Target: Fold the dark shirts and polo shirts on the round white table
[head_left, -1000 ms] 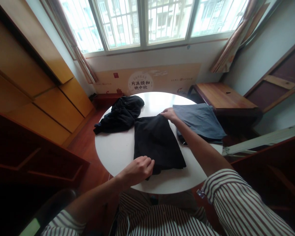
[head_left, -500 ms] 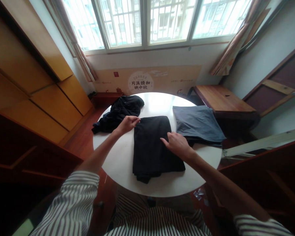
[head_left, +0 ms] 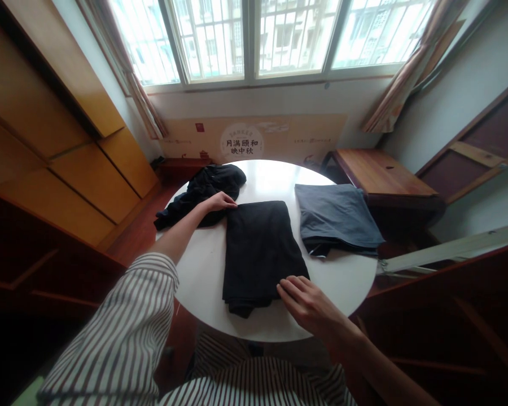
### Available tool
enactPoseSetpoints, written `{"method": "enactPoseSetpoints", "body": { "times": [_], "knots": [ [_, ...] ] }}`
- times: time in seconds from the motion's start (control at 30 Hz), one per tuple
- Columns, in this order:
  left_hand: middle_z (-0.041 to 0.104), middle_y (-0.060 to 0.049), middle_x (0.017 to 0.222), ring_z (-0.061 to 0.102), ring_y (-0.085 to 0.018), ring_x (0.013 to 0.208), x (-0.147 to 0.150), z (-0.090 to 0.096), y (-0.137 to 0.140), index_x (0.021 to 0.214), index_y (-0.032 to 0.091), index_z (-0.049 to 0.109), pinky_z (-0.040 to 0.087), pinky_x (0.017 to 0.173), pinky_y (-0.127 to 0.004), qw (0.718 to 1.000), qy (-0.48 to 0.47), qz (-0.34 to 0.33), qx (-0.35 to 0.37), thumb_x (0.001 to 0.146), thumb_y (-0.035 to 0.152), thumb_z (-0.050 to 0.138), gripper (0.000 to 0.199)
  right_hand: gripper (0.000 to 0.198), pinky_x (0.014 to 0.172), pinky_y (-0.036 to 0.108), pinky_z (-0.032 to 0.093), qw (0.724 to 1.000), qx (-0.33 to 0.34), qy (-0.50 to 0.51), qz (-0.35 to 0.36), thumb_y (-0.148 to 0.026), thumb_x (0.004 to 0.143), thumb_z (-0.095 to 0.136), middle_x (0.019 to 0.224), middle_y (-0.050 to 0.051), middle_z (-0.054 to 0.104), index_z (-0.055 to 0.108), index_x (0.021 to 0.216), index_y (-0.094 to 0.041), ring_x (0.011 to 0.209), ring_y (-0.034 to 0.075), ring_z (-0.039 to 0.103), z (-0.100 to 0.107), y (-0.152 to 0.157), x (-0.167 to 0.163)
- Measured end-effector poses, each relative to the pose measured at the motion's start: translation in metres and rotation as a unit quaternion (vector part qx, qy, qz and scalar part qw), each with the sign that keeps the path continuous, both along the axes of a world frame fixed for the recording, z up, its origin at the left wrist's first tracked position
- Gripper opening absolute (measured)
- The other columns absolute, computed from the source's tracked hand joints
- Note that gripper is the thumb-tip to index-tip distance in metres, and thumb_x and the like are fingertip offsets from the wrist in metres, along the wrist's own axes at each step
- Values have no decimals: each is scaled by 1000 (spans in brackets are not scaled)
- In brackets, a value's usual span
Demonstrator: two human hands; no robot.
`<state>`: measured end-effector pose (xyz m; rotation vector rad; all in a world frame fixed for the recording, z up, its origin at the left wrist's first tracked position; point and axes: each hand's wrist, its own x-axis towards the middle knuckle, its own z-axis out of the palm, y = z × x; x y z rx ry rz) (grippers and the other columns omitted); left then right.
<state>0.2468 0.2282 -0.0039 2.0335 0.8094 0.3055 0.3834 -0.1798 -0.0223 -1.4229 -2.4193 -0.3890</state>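
Note:
A folded black garment [head_left: 262, 248] lies in front of me on a round white table [head_left: 195, 265]. At its far left corner, my left hand [head_left: 220, 201] pinches the edge of the cloth between thumb and fingers. My right hand [head_left: 305, 299] is at the near right corner, its fingers bent together over the edge; the thumb is mostly hidden. A small flap of cloth sticks out from under the near edge. Beyond my left forearm sits a crumpled black garment [head_left: 209, 183]. To the right, a grey folded garment [head_left: 334, 214] lies flat over darker cloth.
A wooden desk [head_left: 389, 175] stands behind the table on the right. Yellow-brown cabinets [head_left: 93, 186] line the left side. Dark red wooden furniture [head_left: 457, 316] flanks me on both sides. A printed banner [head_left: 275, 135] runs along the wall under the window.
My right hand has slid from the garment's right side down to its near right corner. The left hand has shifted slightly left and now pinches the far left corner.

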Motion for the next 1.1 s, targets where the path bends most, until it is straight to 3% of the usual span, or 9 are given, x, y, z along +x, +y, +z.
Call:
{"method": "enactPoseSetpoints", "body": {
  "times": [0.13,0.33,0.43,0.57,0.63,0.73,0.87,1.0,1.1],
  "knots": [
    [61,1,54,41,-7,47,-2,-5,-4,79,10,79,33,48,-22,999,-36,36,19,64,37,85,31,26,69,36,49,1000,-5,-10,22,2,87,49,92,12,64,68,102,-6,81,23,56,-1,-4,-2],
    [70,-4,67,53,-12,58,-2,0,-6,79,9,78,45,61,-25,998,-23,43,43,68,37,82,29,21,67,35,46,999,-22,-8,45,-1,89,48,88,10,62,67,92,-10,77,21,55,-1,-16,-3],
    [73,-8,83,64,-18,74,3,9,-28,83,11,78,51,76,-29,987,-3,32,156,77,28,74,18,19,68,34,46,997,-46,52,25,-11,96,48,82,7,61,65,89,-14,75,19,54,10,-9,0],
    [69,-12,113,63,-25,108,6,2,-106,109,14,74,48,100,-36,932,1,-1,363,96,23,48,31,26,80,35,52,983,-41,175,-29,-15,99,41,99,13,67,66,107,-14,92,22,62,28,44,12],
    [62,-15,133,55,-27,125,2,-12,-151,127,11,65,41,109,-40,923,28,-41,380,99,26,40,40,37,98,39,50,976,-54,196,-75,-14,99,37,125,16,64,61,126,-13,117,24,59,28,87,19],
    [33,-18,159,27,-33,148,-12,-31,-197,151,8,39,28,119,-51,923,115,-63,363,100,41,41,61,48,116,52,32,971,-138,136,-143,-28,102,35,153,14,44,48,147,-15,144,30,36,16,149,30],
    [15,-17,165,11,-35,153,-36,-36,-209,158,14,23,17,120,-58,919,196,-86,332,98,60,39,78,59,119,59,17,935,-216,88,-267,-52,103,30,164,7,25,39,154,-24,152,33,16,-5,188,43],
    [11,-18,165,8,-37,153,-60,-27,-212,158,21,24,20,117,-63,914,209,-126,325,98,64,36,76,57,119,57,19,913,-234,97,-319,-46,104,25,166,2,16,30,158,-27,153,29,11,-12,192,54],
    [20,-16,164,16,-39,151,-70,-15,-227,156,27,32,21,115,-64,906,171,-175,347,100,61,33,65,59,118,63,18,910,-252,92,-317,-47,103,29,166,5,17,32,157,-24,152,32,13,-5,197,60]
  ]
}}
